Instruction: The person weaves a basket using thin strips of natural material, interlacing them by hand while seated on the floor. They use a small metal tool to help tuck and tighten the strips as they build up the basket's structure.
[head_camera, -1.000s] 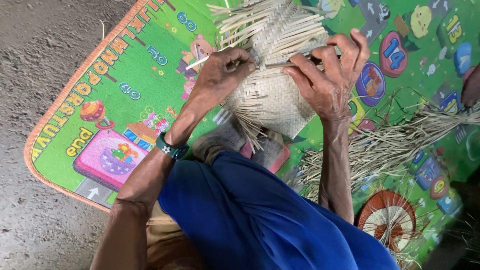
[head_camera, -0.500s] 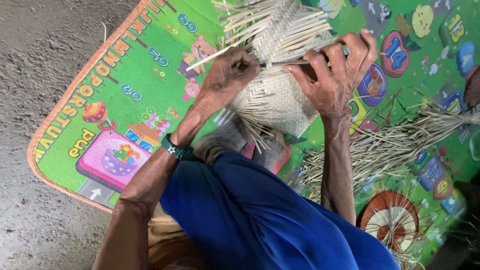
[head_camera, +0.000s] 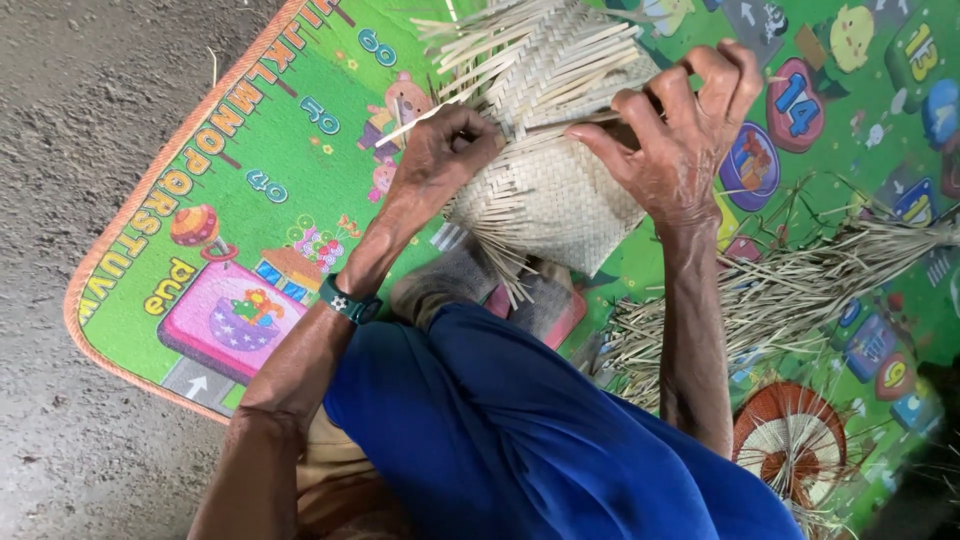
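Observation:
A half-woven mat of pale dry leaf strips (head_camera: 550, 190) lies on a green children's play mat (head_camera: 250, 180), loose strip ends fanning out at its top. My left hand (head_camera: 440, 150) pinches a single pale strip at the woven piece's left edge. My right hand (head_camera: 680, 130) presses on the weave's right side, fingers spread and curled over several strips. A teal band sits on my left wrist (head_camera: 350, 300).
A bundle of loose dry strips (head_camera: 780, 290) lies to the right on the play mat. A round woven orange-and-white fan (head_camera: 790, 440) lies at lower right. My blue-clothed knee (head_camera: 520, 440) fills the foreground. Bare concrete floor (head_camera: 60, 120) lies to the left.
Both hands have shifted slightly along the weave; my left hand closed tighter on a strip, and my right hand's fingers spread wider over the upper strips.

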